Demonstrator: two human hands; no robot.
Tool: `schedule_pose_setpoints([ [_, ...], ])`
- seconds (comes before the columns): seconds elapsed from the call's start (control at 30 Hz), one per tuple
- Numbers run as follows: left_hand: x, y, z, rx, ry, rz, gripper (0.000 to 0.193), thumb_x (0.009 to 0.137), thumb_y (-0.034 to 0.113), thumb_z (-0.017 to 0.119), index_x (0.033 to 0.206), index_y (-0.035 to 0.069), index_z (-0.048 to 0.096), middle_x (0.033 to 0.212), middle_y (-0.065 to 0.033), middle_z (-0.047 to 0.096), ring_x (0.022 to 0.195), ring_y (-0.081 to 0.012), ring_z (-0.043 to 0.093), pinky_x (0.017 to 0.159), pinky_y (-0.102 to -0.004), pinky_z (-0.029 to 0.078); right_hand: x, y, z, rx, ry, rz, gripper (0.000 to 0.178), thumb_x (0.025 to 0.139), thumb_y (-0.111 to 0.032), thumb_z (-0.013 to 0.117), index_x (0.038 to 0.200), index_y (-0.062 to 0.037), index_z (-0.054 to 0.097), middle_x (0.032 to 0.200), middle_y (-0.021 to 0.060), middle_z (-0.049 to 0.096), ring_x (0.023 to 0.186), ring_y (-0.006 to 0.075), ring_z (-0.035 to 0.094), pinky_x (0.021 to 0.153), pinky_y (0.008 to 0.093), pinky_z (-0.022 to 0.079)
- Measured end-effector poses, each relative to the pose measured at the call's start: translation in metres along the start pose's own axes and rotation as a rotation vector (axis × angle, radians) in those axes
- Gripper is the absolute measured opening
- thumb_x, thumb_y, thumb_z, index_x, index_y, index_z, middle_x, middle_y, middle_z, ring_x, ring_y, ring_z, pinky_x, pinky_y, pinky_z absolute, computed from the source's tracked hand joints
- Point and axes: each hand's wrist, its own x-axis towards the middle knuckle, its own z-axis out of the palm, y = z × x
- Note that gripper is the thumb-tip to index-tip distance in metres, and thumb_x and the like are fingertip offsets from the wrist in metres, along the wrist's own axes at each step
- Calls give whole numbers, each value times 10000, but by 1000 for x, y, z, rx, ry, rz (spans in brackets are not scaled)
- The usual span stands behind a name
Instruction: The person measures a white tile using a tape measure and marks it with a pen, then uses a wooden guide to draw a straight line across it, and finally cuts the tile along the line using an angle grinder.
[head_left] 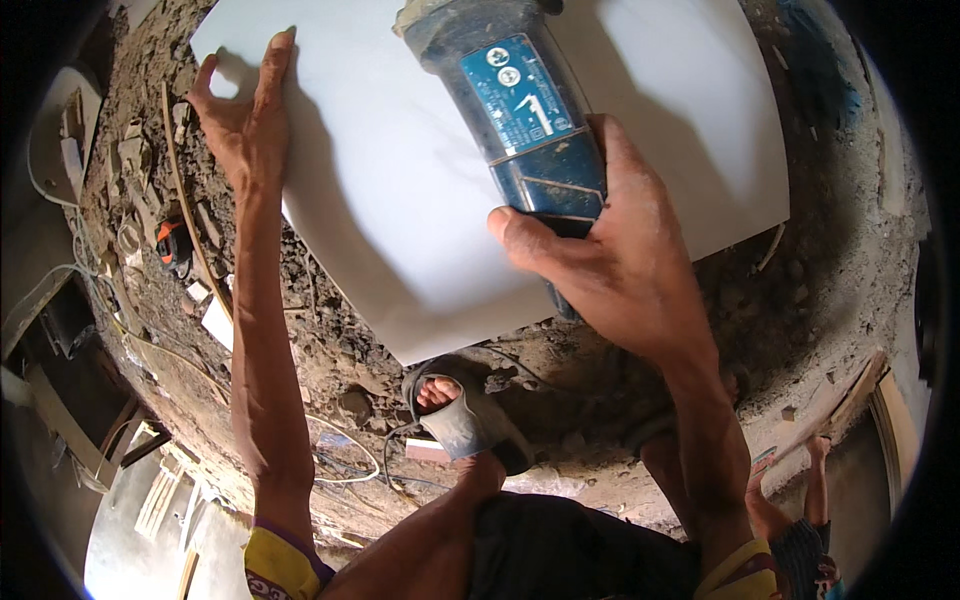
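A large white tile (400, 190) lies before me, its near corner close to my foot. My right hand (620, 245) is wrapped round the rear of a blue angle grinder (525, 115), which is held over the tile. The grinder's front end passes out of the top of the view, so its disc is hidden. At the tile's left edge rests my left hand (245, 115), thumb and forefinger spread apart, touching the edge and holding no tool.
Rubble and soil (340, 310) surround the tile. An orange and black tape measure (172, 243) lies left, beside a thin strip (190, 210). A cable (400, 440) runs near my sandalled foot (465, 415). Another person (800, 520) is at the lower right.
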Motion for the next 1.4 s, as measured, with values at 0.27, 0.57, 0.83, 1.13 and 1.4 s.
schedule_pose_setpoints([
  [0.27,-1,-7,3,-127,29,60,1146,766,606,935,1510,-69,383,1226,-335,674,1180,-387,681,1032,-501,563,-12,8,1,-7,8,0,481,875,-166,852,1214,33,574,963,100,686,855,146,671,772,336,580],
  [0.57,3,-19,7,-140,6,14,1159,758,648,920,1505,-60,386,1261,-376,652,1174,-412,683,1008,-533,582,-23,19,-4,2,-20,-14,476,882,-143,851,1218,35,565,953,88,686,833,144,675,754,338,580],
  [0.83,10,-30,5,-135,-14,18,1172,751,676,910,1504,-60,396,1261,-371,654,1181,-405,682,1029,-522,573,-32,27,-2,59,-17,-38,457,883,-137,852,1189,34,559,933,85,684,819,132,670,750,333,582],
  [1.13,6,-27,9,-93,50,60,1166,802,640,888,1521,-138,401,1232,-365,668,1091,-391,718,950,-517,608,-46,28,-7,5,-29,-2,469,877,-173,859,1179,25,561,922,92,678,826,153,680,746,343,585],
  [1.4,16,-43,8,-98,25,61,1214,722,742,884,1501,-66,423,1271,-354,637,1167,-420,678,1002,-553,581,-59,34,-9,25,-34,15,515,867,-224,860,1202,26,559,947,107,679,820,172,681,760,356,582],
])
